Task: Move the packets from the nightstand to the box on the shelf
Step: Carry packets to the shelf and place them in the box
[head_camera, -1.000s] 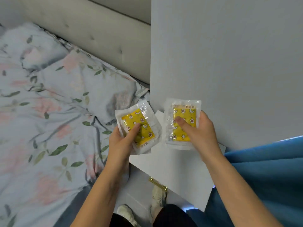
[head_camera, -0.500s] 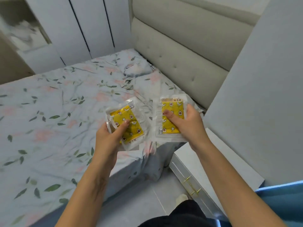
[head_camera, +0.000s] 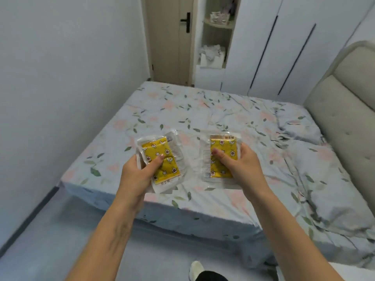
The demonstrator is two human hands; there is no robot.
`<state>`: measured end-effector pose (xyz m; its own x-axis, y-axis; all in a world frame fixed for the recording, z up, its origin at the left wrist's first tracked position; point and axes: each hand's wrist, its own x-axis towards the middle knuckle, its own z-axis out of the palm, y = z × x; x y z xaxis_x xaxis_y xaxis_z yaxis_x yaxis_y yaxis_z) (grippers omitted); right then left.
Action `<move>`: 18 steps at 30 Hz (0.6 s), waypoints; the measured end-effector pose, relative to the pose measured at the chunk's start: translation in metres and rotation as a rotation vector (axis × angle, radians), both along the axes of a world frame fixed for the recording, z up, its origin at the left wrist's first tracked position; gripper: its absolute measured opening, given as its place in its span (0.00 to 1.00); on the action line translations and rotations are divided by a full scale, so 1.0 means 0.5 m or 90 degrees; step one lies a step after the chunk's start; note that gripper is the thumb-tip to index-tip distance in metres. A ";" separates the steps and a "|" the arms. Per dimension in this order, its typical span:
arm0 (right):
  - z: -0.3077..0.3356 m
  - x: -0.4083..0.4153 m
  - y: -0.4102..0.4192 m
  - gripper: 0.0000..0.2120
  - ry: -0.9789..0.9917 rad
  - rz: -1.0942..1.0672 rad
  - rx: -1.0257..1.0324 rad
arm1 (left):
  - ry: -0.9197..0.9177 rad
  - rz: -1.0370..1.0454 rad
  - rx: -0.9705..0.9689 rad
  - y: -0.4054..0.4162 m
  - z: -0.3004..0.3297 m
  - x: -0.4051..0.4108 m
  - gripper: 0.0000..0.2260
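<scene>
I hold two clear plastic packets with yellow patterned inserts, both in the air over the near edge of the bed. My left hand [head_camera: 140, 175] grips the left packet [head_camera: 162, 159], thumb on its face, and the packet is tilted. My right hand [head_camera: 241, 165] grips the right packet [head_camera: 221, 159], which stands nearly upright, thumb pressed on the yellow part. Across the room an open corner shelf [head_camera: 218, 25] holds a white box [head_camera: 211, 58] with crumpled white contents. Only a white corner of the nightstand [head_camera: 345, 270] shows at the lower right.
A bed [head_camera: 223, 118] with a floral sheet fills the middle, its padded headboard [head_camera: 349, 110] on the right. White wardrobe doors [head_camera: 284, 47] stand behind it, a closed door [head_camera: 168, 37] left of the shelf. A strip of grey floor [head_camera: 60, 230] runs between bed and left wall.
The view has swung left from the nightstand and headboard to the whole bed and the far shelf. Both hands keep hold of their packets and have travelled with the turn.
</scene>
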<state>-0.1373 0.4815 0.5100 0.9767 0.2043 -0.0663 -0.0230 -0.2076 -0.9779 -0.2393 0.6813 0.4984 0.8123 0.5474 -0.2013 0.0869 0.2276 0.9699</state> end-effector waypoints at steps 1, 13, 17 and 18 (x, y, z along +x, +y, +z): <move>0.001 0.000 0.049 0.15 0.000 0.034 -0.005 | -0.002 0.043 -0.007 0.038 -0.002 -0.021 0.05; -0.045 0.016 0.659 0.16 -0.023 0.299 -0.024 | 0.012 0.338 -0.035 0.515 -0.040 -0.147 0.06; -0.048 0.055 0.850 0.15 -0.008 0.329 -0.016 | 0.025 0.380 -0.039 0.682 -0.031 -0.128 0.07; -0.047 0.060 0.891 0.15 -0.006 0.337 -0.021 | 0.030 0.388 -0.039 0.718 -0.027 -0.131 0.07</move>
